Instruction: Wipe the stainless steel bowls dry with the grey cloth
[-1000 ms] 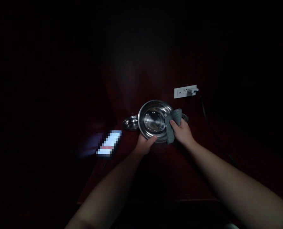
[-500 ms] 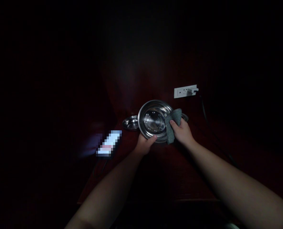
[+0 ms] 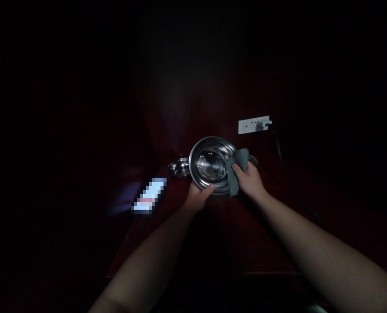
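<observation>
A shiny steel bowl (image 3: 209,163) is held up in the middle of the head view, its inside tilted toward me. My left hand (image 3: 198,195) grips its lower left rim, thumb on the inner edge and fingers hidden underneath. My right hand (image 3: 249,180) is closed on a grey-green cloth (image 3: 234,176), which is folded over the bowl's right rim. The thumb presses the cloth; the other fingers are out of sight behind it. Behind the bowl on the left, a second steel bowl (image 3: 178,167) rests on the dark red table (image 3: 219,252).
A lit phone (image 3: 149,195), its screen blurred out, stands at the table's left with a cable below it. On the back wall is a white socket (image 3: 252,125) with a plug, its dark cord running down right. Another metal rim (image 3: 254,161) shows behind my right hand.
</observation>
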Motion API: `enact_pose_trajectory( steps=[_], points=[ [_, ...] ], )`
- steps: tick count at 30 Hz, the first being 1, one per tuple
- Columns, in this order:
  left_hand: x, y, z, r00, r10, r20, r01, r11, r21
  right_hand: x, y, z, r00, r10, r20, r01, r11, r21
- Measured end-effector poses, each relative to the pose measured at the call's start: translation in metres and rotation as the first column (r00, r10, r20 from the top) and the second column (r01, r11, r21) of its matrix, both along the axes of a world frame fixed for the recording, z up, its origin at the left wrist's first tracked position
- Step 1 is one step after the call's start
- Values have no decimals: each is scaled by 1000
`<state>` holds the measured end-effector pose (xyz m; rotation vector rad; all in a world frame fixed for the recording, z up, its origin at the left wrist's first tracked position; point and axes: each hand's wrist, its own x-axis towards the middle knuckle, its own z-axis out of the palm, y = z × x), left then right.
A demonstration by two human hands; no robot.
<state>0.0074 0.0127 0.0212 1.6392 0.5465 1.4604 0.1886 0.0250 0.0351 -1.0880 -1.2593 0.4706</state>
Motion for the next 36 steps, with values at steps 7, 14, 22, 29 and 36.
enact_pose_trajectory(
  steps=[7, 14, 22, 29, 36],
  points=[
    [0, 0, 1, 1000, -15, -8, 15, 999, 47, -1, -3, 3, 1000, -9, 15, 9, 1000, 4],
    [0, 1, -1, 1000, 9, -6, -9, 999, 45, 0, -1, 1, 1000, 5, 0, -5, 1000, 3],
    [-1, 0, -1, 1000, 16, -10, -16, 1000, 27, -1, -1, 0, 1000, -5, -2, 5, 1000, 3],
    [-1, 0, -2, 1000, 7, 3, -8, 999, 45, -2, -1, 0, 999, 26, -18, -26, 1000, 1],
    [-1, -1, -4, 999, 48, -2, -48, 999, -2, -2, 5, -4, 991, 100, -94, -104, 993, -48]
  ],
)
